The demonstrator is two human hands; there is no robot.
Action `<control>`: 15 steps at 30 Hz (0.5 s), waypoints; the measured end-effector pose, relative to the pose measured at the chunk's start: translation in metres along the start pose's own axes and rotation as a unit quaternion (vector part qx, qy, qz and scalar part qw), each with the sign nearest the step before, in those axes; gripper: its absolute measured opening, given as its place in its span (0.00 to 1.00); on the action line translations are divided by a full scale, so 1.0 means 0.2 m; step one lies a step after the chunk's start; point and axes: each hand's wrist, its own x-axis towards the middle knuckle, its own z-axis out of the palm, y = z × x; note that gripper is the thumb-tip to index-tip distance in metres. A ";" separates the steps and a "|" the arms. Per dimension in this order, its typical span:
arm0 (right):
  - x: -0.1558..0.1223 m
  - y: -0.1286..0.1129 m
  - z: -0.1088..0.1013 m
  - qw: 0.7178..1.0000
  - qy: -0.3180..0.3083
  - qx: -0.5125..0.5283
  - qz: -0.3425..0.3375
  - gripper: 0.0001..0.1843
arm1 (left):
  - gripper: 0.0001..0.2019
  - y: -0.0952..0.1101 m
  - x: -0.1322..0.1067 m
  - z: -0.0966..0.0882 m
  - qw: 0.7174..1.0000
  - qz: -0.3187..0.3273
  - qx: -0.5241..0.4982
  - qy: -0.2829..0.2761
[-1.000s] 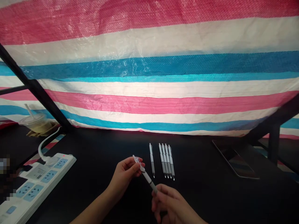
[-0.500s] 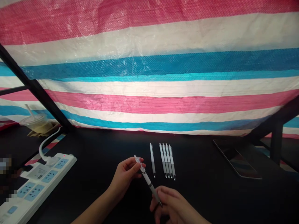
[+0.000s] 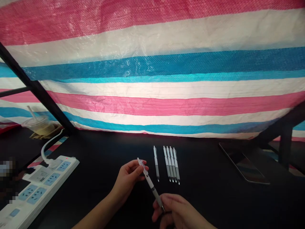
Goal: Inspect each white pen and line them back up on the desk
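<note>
My left hand [image 3: 130,179] pinches the top end of a white click pen [image 3: 150,183] that slants down to the right. Around the pen's grey tip end, low in the view, my right hand [image 3: 177,213] has its fingers closed. Both hands hold it just above a black table [image 3: 95,178]. Beyond them, several more white pens [image 3: 170,163] lie side by side on the table, tips toward me, with one pen [image 3: 156,163] set slightly apart on the left.
A white power strip [image 3: 35,189] with a plugged-in white cable lies at the left edge. A phone [image 3: 244,162] rests on the right. A lidded drink cup with a straw [image 3: 38,125] stands far left. A striped tarp [image 3: 152,70] hangs behind, with black frame bars at both sides.
My right hand has slid a little down and along the pen toward its tip, so more of the barrel shows. My left hand stays in place.
</note>
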 end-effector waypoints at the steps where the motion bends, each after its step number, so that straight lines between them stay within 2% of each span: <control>1: 0.00 0.00 0.00 1.000 -0.002 -0.004 0.002 0.21 | 0.14 0.00 0.00 0.00 1.000 -0.001 0.001 0.000; 4: 0.00 0.00 0.00 1.000 -0.008 -0.002 -0.013 0.20 | 0.14 0.00 0.00 0.00 1.000 -0.001 0.000 -0.001; 8: 0.00 0.01 0.00 1.000 -0.004 -0.003 0.004 0.23 | 0.14 -0.01 0.01 -0.01 1.000 0.003 -0.001 -0.001; 12: 0.00 0.00 0.01 1.000 0.001 -0.015 -0.001 0.16 | 0.14 0.00 0.01 -0.01 1.000 0.008 -0.013 0.005; 15: 0.00 0.01 0.01 0.999 0.009 -0.025 -0.021 0.15 | 0.13 0.01 0.01 -0.01 0.999 0.016 -0.023 0.018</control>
